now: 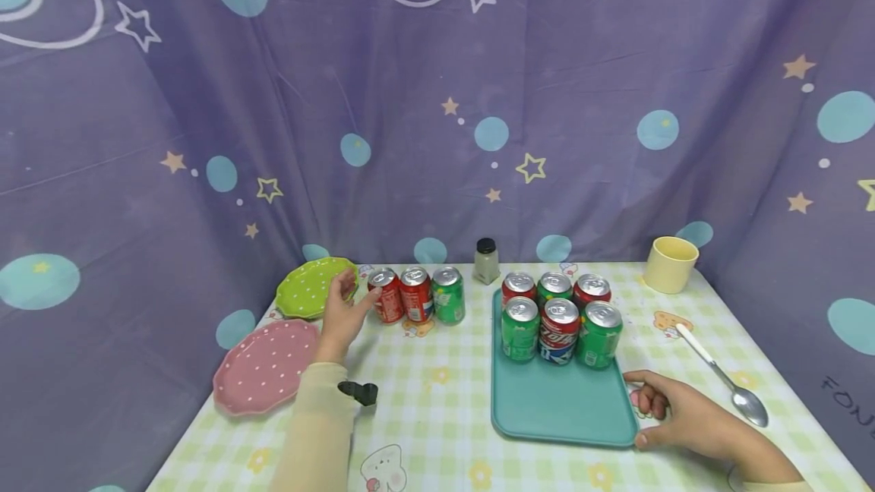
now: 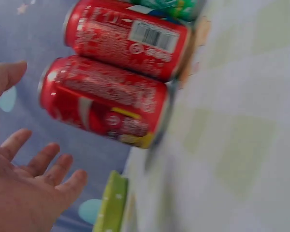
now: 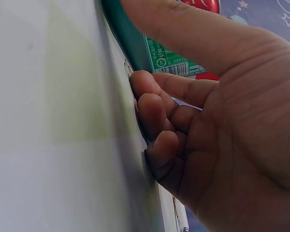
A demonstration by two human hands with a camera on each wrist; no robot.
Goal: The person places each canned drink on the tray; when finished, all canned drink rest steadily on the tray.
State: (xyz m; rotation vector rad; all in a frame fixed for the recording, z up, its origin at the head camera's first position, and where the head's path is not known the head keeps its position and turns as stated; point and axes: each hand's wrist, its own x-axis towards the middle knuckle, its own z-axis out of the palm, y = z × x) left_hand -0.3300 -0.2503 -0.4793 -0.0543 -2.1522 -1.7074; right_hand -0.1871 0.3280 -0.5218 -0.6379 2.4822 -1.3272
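Red can (image 2: 104, 104), barcode only in wrist view, left hand (image 1: 339, 314) beside

The person is wearing a pale cream-yellow long sleeve on the left arm (image 1: 316, 431), its thin, soft fabric reaching down to the wrist. A small black device (image 1: 359, 392) is sitting at that wrist, beside the cuff. The left hand (image 1: 339, 313) and the right hand (image 1: 690, 420) are showing bare, with no gloves or rings visible. Only a sliver of pale cuff is peeking out at the right wrist.
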